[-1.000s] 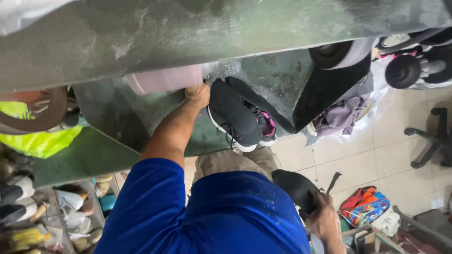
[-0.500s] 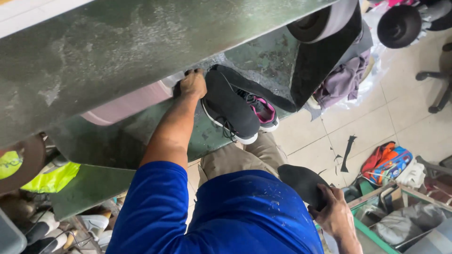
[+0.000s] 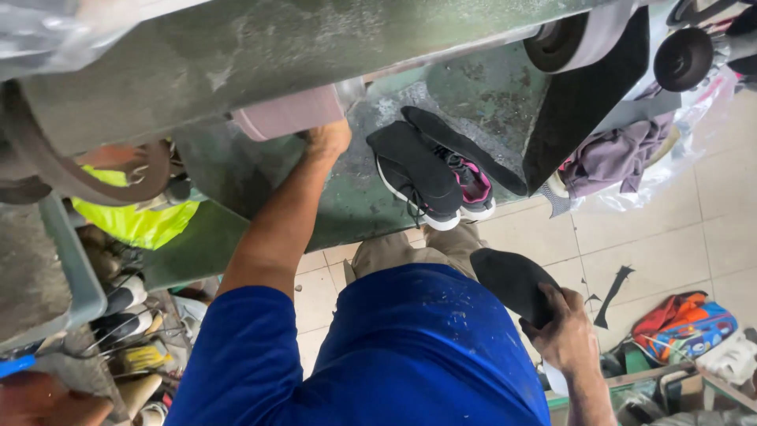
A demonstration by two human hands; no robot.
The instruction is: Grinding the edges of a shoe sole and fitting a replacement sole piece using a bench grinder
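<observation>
My left hand [image 3: 327, 139] reaches forward to the green machine [image 3: 347, 201] and touches it just under a pink sanding drum [image 3: 289, 113]; its fingers are hidden there. To its right a black sneaker [image 3: 416, 172], a second sneaker with pink lining [image 3: 473, 186] and a long black insole [image 3: 465, 148] lie on the machine's surface. My right hand [image 3: 564, 338] is low by my right side, shut on a flat black sole piece [image 3: 511, 280]. I wear a blue shirt [image 3: 394, 355].
Two dark wheels [image 3: 568, 38] [image 3: 682, 57] sit on the machine at top right. A purple cloth [image 3: 611, 158] in a clear bag lies beyond. A colourful bag [image 3: 684, 323] and black scraps [image 3: 615, 292] are on the tiled floor. Yellow-green cloth [image 3: 134, 222] and several shoes [image 3: 118, 315] are left.
My left hand has moved left, away from the black sneaker, to under the pink drum. My right hand keeps hold of the black sole piece. The view has shifted.
</observation>
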